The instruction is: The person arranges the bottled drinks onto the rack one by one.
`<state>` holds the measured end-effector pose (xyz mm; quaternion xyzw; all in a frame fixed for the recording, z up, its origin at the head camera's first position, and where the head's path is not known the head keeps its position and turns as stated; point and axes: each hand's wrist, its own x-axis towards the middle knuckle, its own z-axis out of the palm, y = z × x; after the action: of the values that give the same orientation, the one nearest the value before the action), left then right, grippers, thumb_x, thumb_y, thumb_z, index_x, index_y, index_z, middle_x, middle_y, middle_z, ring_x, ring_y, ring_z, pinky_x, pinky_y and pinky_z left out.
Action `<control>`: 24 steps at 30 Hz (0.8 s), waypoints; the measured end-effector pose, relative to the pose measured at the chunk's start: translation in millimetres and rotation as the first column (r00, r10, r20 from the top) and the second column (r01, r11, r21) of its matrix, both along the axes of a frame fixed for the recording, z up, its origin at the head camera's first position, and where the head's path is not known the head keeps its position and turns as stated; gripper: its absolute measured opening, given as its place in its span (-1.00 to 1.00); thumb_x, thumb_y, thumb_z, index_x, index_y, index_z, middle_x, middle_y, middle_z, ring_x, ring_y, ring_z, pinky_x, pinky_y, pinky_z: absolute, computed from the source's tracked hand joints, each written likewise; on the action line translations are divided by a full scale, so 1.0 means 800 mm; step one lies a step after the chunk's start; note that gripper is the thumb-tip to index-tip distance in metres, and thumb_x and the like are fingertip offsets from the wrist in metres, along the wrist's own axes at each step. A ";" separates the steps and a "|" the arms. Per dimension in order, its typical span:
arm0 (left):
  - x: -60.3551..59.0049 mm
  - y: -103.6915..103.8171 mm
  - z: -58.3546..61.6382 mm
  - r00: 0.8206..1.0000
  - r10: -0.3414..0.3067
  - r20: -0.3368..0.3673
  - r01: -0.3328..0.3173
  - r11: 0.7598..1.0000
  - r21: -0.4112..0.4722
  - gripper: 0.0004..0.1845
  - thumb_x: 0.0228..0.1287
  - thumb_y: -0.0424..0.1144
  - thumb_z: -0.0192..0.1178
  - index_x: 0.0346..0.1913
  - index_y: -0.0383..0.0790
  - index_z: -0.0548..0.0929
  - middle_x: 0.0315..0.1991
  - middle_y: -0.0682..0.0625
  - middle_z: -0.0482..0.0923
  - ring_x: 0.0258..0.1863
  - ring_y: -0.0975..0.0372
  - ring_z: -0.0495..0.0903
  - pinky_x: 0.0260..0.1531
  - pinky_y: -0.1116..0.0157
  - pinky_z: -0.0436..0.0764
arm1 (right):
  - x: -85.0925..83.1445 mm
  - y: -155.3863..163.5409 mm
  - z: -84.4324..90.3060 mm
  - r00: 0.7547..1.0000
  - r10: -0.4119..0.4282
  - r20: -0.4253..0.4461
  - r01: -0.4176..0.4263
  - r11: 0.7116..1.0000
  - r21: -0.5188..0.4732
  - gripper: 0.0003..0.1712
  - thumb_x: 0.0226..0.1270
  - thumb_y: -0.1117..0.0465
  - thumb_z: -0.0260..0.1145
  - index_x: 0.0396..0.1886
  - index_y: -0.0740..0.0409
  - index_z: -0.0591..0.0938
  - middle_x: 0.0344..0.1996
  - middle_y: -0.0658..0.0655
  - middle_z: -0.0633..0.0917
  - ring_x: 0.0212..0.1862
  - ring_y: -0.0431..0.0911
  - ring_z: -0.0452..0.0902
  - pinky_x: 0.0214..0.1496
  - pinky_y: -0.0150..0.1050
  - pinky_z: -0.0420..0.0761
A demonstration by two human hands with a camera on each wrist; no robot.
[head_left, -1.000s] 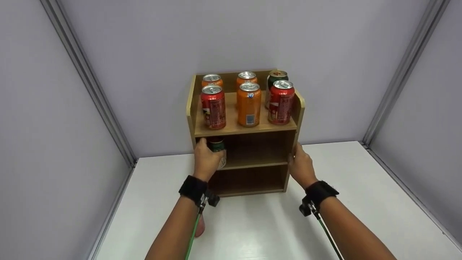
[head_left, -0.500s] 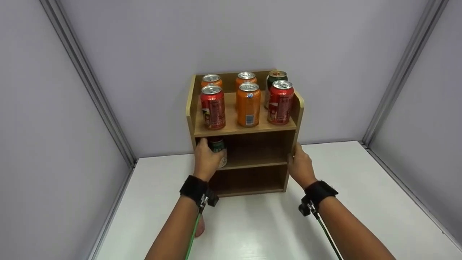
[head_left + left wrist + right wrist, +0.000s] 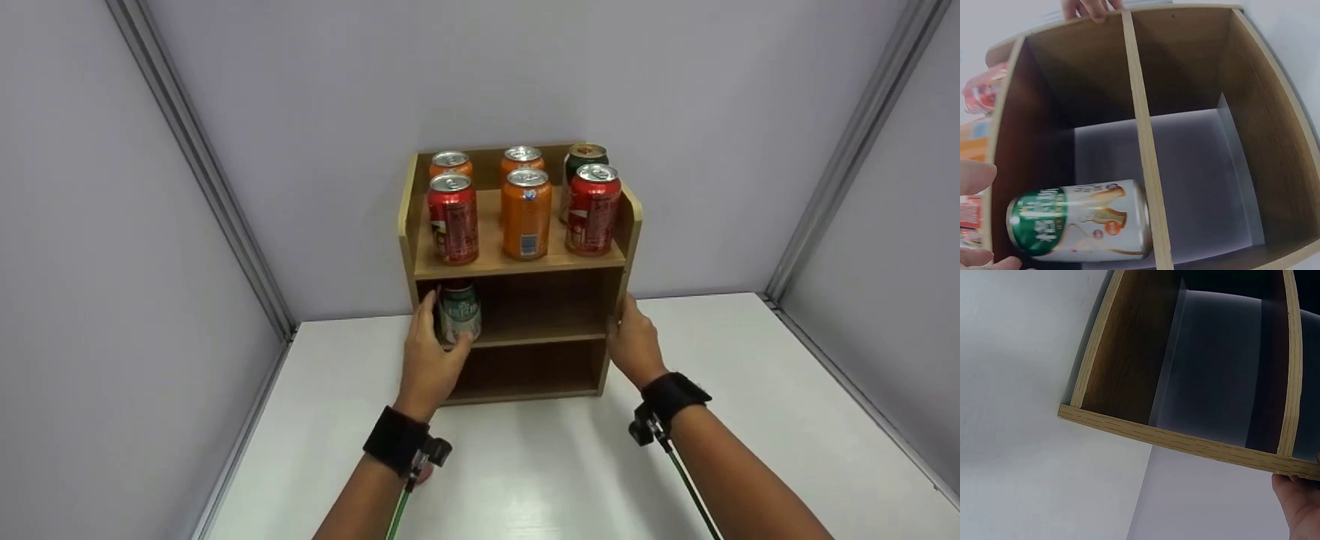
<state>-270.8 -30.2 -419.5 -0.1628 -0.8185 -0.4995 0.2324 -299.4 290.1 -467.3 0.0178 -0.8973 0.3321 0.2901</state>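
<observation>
A green-and-white drink can [image 3: 460, 313] stands at the left end of the middle level of a small wooden shelf [image 3: 517, 342]. My left hand [image 3: 431, 360] is just in front of it, fingers and thumb spread apart. In the left wrist view, the same can [image 3: 1081, 221] shows its label, and the thumb and fingertips stay off it at the left edge. My right hand [image 3: 636, 343] grips the right side panel of the shelf, its fingertips hooked over the front edge in the left wrist view.
On the top level stand two red cans [image 3: 453, 221], several orange cans [image 3: 526, 217] and a dark green can [image 3: 585, 154] at the back right. A reddish object [image 3: 424, 473] lies mostly hidden behind the left wrist. Grey walls enclose the white table [image 3: 540, 465].
My left hand has loosened from the green-and-white can and drawn back toward me, leaving more of the can visible. The right hand stays on the side panel. The head view has shifted slightly.
</observation>
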 end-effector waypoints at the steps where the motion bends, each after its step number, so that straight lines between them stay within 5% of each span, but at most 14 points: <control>1: 0.006 -0.002 0.000 1.000 -0.007 -0.010 0.007 1.000 -0.007 -0.16 0.20 -0.29 0.35 0.45 -0.39 0.13 0.38 -0.27 0.22 0.34 -0.01 0.25 0.26 0.06 0.27 | 0.000 0.001 0.001 1.000 -0.004 0.002 0.004 1.000 0.000 -0.60 0.36 0.41 0.16 0.16 0.38 0.38 -0.13 0.46 0.64 -0.09 0.31 0.59 -0.12 0.17 0.51; 12: 0.066 -0.052 -0.022 0.999 0.050 -0.019 -0.051 0.998 -0.026 -0.18 0.20 -0.22 0.37 0.44 -0.33 0.20 0.33 -0.19 0.34 0.35 0.06 0.27 0.26 0.03 0.27 | -0.002 0.002 -0.003 1.000 0.002 -0.018 -0.001 1.000 0.009 -0.56 0.36 0.40 0.17 0.20 0.38 0.37 -0.14 0.47 0.64 -0.12 0.35 0.59 -0.16 0.20 0.50; 24: 0.098 -0.085 -0.097 0.965 0.165 0.202 -0.146 0.984 -0.107 -0.11 0.00 -0.20 0.51 0.37 -0.35 0.28 0.31 -0.28 0.33 0.30 -0.09 0.31 0.21 -0.06 0.31 | 0.000 0.001 0.001 1.000 -0.006 -0.002 0.006 1.000 0.007 -0.63 0.35 0.41 0.18 0.12 0.37 0.38 -0.23 0.44 0.64 -0.18 0.33 0.59 -0.19 0.19 0.48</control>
<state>-192.4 -98.1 -497.2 -0.0549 -0.8707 -0.4562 0.1753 -299.7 291.2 -466.7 0.0163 -0.8983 0.3282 0.2917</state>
